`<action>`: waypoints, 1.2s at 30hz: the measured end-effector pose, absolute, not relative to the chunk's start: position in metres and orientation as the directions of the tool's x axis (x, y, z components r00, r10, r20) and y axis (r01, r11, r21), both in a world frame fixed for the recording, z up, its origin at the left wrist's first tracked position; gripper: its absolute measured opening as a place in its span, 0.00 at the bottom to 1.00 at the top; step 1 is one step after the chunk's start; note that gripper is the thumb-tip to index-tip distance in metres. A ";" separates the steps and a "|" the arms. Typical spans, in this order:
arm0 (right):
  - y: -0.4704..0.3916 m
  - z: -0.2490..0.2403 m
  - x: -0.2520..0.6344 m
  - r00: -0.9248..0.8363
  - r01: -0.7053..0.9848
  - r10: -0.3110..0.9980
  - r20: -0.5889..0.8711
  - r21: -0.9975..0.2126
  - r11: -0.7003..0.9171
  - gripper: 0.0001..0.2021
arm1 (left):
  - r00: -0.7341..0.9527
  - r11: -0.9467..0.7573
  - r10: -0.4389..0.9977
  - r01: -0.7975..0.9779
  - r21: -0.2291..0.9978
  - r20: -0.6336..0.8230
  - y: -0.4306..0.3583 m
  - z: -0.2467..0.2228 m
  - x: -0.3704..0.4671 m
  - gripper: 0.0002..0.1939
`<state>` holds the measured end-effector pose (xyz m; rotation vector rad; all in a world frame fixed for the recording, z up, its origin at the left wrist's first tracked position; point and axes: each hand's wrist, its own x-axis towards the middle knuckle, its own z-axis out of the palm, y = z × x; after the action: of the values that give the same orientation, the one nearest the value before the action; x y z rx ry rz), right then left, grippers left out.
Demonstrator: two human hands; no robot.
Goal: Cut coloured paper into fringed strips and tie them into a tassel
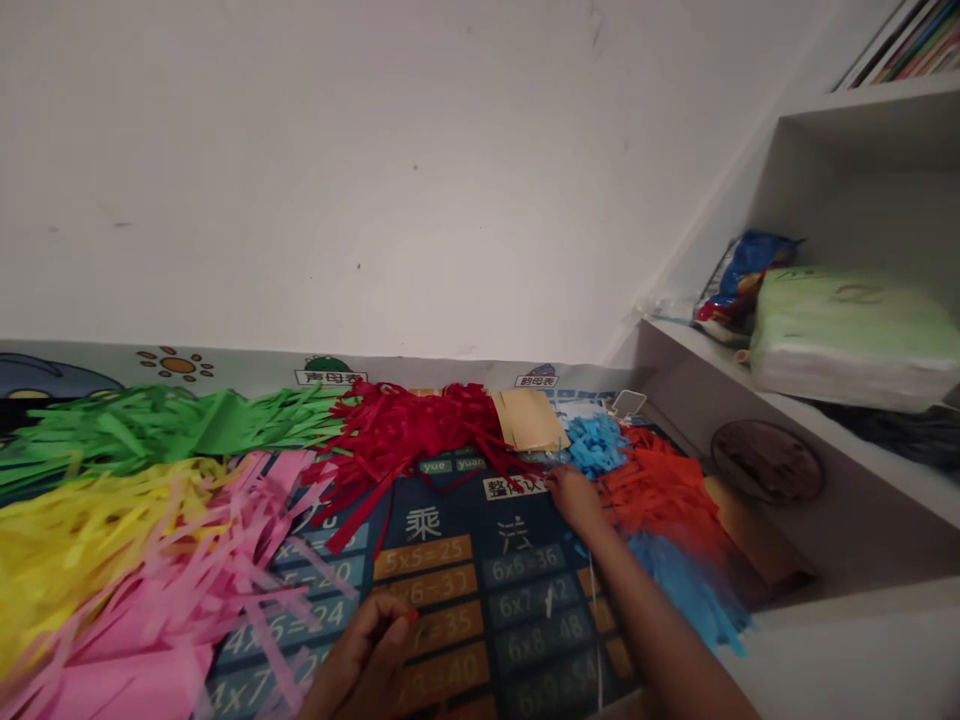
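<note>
My right hand (574,495) reaches to the back of the printed mat, fingers bent together beside the brown card (529,420) and the light-blue paper strips (596,443). What its fingertips hold, if anything, is too small to make out. A thin white string (596,640) runs down beside my right forearm. Over the multiplication table, my left hand (371,650) is closed with thumb and finger together; a small red spot shows at the fingertips. Dark-red paper strips (427,430) lie in a heap just left of the card.
Green (210,425), yellow (97,540) and pink paper strips (172,610) cover the left side. Orange-red strips (667,500) and a blurred blue bunch (686,580) lie at right, by a brown piece (757,535). A white shelf (862,500) bounds the right; a wall (375,200) stands behind.
</note>
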<state>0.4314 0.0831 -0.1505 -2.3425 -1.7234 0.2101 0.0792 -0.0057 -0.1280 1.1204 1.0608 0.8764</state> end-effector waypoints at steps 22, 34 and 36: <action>-0.035 -0.123 0.251 0.175 -0.037 0.958 -0.228 -0.974 -0.225 0.08 | 0.304 0.272 0.921 -0.049 0.961 -0.245 -0.010 -0.118 0.089 0.17; -0.047 -0.143 0.224 0.246 -0.217 0.940 -0.238 -0.958 -0.186 0.08 | 0.295 0.177 0.938 0.038 0.983 -0.181 -0.022 -0.120 0.082 0.09; -0.047 -0.143 0.218 0.270 -0.311 0.920 -0.284 -0.930 -0.196 0.09 | 0.254 0.094 0.960 0.102 0.990 -0.117 -0.024 -0.119 0.083 0.08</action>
<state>0.2176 -0.0469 -0.1430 -1.3021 -0.6433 1.2628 0.0829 -0.0236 -0.1193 1.3070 1.1251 0.8941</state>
